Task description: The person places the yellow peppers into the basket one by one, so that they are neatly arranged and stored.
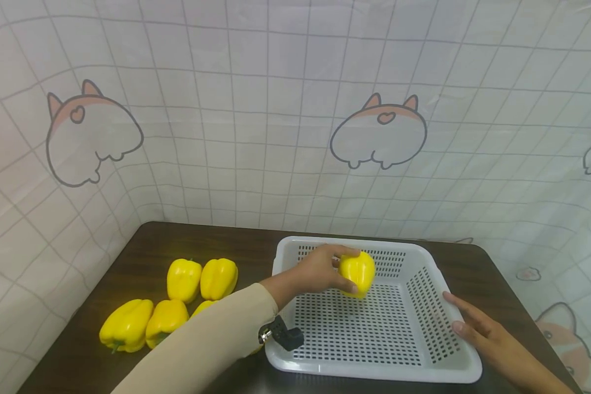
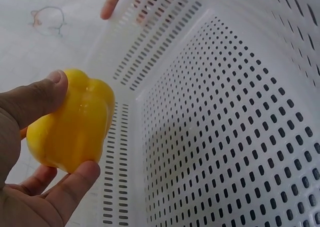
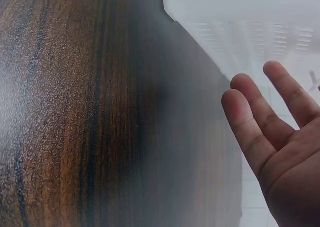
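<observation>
In the head view my left hand [image 1: 322,269] holds a yellow bell pepper [image 1: 358,273] above the inside of a white perforated plastic basket [image 1: 374,372]. The left wrist view shows the thumb on one side of the pepper [image 2: 75,124] and the fingers on the other. At the basket's right rim is my right hand [image 1: 487,334], its fingertips touching the edge. Seen from the right wrist, that hand [image 3: 280,132] has its fingers extended beside the basket's outer wall [image 3: 240,42].
Several more yellow bell peppers [image 1: 128,325] lie on the dark wooden table [image 1: 256,241] left of the basket, one partly hidden by my left sleeve [image 1: 212,339]. A white grid-patterned curtain [image 1: 256,126] with cartoon animals hangs behind and beside the table.
</observation>
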`<state>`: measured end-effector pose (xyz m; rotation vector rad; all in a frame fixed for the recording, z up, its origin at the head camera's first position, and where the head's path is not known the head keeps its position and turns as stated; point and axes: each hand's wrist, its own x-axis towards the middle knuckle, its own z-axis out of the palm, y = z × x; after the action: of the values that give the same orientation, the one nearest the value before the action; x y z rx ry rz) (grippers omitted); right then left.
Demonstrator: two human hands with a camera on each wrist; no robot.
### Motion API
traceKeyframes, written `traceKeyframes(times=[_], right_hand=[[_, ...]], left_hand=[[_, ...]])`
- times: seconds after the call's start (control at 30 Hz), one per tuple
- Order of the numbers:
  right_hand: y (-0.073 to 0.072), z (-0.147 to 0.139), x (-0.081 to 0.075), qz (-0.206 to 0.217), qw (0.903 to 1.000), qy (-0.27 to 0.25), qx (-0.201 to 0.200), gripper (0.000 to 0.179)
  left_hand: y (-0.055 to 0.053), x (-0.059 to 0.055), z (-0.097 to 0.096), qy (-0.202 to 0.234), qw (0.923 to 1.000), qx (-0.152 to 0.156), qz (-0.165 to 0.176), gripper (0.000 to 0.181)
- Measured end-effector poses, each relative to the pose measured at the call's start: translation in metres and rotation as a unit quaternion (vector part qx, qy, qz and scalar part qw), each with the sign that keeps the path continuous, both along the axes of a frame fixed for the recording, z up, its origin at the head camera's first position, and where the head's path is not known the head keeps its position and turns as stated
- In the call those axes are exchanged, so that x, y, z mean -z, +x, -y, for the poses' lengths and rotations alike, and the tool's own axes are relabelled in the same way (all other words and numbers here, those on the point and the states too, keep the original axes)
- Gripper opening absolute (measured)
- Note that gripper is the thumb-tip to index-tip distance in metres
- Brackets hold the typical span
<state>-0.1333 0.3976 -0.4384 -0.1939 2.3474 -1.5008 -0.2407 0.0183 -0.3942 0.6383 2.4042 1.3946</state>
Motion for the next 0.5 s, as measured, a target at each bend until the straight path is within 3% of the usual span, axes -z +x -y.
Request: traceKeyframes(times=[0.5], right_hand=[[-0.002, 0.000, 0.000, -0.002, 1.0000, -0.006, 0.002, 0.061]], left_hand=[[-0.005, 0.006, -0.023, -0.023, 0.9992, -0.034, 0.002, 0.074]])
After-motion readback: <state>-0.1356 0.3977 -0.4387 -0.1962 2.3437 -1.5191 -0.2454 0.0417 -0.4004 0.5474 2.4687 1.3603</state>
